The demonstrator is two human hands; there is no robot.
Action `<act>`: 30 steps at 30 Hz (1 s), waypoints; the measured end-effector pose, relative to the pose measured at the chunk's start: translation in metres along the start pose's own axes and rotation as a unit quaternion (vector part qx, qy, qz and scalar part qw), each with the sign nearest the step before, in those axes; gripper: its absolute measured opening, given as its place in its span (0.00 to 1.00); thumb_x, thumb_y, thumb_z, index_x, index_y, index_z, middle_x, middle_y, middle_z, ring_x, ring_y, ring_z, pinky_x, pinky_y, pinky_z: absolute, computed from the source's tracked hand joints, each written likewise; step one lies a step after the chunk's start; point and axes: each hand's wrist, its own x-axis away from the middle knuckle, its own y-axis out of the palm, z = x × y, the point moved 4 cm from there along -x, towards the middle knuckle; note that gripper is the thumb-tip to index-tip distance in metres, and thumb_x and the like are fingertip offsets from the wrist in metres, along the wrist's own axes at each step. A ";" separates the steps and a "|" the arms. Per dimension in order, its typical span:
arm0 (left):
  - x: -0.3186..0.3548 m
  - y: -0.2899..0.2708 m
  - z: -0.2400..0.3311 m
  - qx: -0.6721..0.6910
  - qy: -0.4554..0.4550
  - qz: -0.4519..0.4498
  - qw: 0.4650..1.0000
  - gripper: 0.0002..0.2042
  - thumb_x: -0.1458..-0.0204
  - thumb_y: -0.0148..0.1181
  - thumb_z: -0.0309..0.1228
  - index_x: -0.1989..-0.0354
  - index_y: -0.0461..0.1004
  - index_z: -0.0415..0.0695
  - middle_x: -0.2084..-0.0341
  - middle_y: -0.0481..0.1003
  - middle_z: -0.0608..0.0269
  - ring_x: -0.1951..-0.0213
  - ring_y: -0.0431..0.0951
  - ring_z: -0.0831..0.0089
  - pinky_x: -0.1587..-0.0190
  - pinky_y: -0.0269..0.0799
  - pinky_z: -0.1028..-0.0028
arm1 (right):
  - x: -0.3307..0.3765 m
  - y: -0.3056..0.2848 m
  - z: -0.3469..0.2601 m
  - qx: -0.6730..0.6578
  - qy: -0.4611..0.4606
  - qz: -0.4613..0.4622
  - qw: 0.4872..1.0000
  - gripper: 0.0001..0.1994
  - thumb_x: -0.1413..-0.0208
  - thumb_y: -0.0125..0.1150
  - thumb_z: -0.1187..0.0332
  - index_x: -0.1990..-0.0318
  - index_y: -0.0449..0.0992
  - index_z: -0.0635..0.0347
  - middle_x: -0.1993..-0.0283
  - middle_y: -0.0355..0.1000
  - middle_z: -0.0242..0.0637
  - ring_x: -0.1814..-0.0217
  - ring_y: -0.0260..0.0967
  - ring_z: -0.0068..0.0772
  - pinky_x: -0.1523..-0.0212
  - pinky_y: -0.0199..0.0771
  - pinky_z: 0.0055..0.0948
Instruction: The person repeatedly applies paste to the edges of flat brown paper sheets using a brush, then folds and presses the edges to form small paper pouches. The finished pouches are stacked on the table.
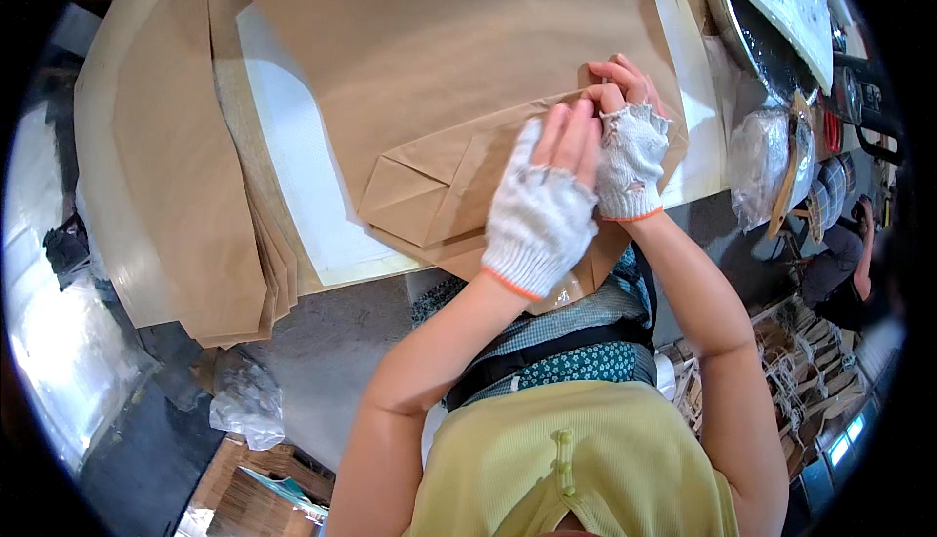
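Apparently, the brown paper (459, 39) is laid on the table (95, 137), its folded end (418, 188) overhanging the table's near edge. The left hand (547, 195) is held flat over the fold, fingers straight and together; the right hand (630, 137), nearer the table's right side, is curled, and whether paper is pinched cannot be told. Crooked creases could be caused by uneven pressing, or the paper skewed by a tug on its overhang.

The ribbed top (586, 444) is yellow, the gloves (542, 223) white (orange-hemmed).
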 end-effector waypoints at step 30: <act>0.104 -0.194 -0.143 0.440 -0.364 0.554 0.606 0.18 0.45 0.62 0.31 0.47 0.70 0.42 0.55 0.74 0.62 0.54 0.73 0.68 0.48 0.68 0.70 | 0.006 -0.035 0.102 -0.319 0.261 0.014 0.911 0.12 0.41 0.61 0.62 0.69 0.72 0.62 0.76 0.70 0.36 0.71 0.64 0.25 0.68 0.67 0.31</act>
